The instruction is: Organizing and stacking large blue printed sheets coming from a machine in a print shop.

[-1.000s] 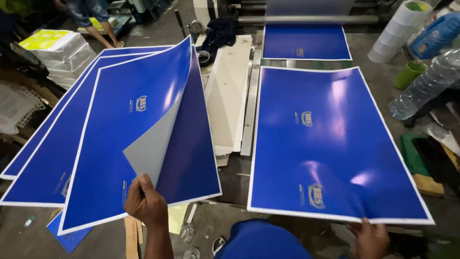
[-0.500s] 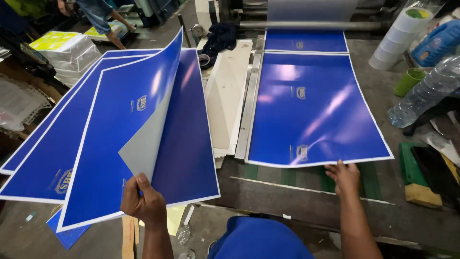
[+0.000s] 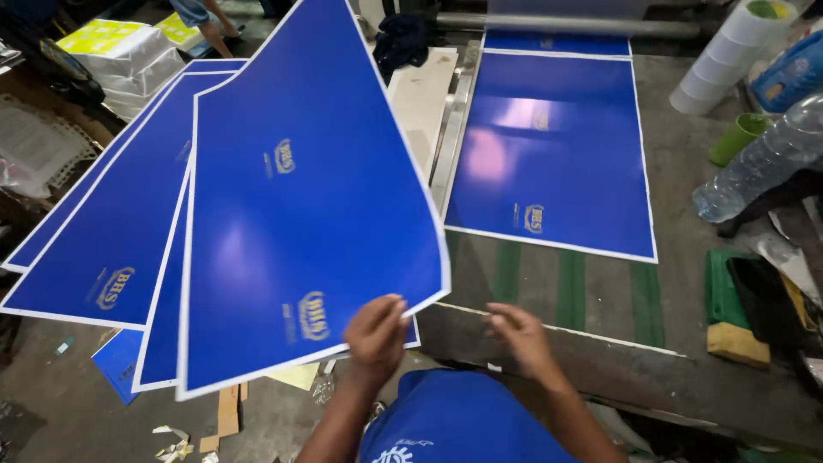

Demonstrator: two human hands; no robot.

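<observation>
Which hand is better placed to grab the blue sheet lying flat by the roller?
Probably the right hand: it is free, open, and nearer the flat blue sheet. The left hand grips the lifted sheet.

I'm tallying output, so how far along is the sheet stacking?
Done: several glossy blue sheets lie fanned on the left pile. In hand: the left hand grips one sheet by its lower edge above that pile; the right hand is empty. Left: another sheet lies on the machine table.
</observation>
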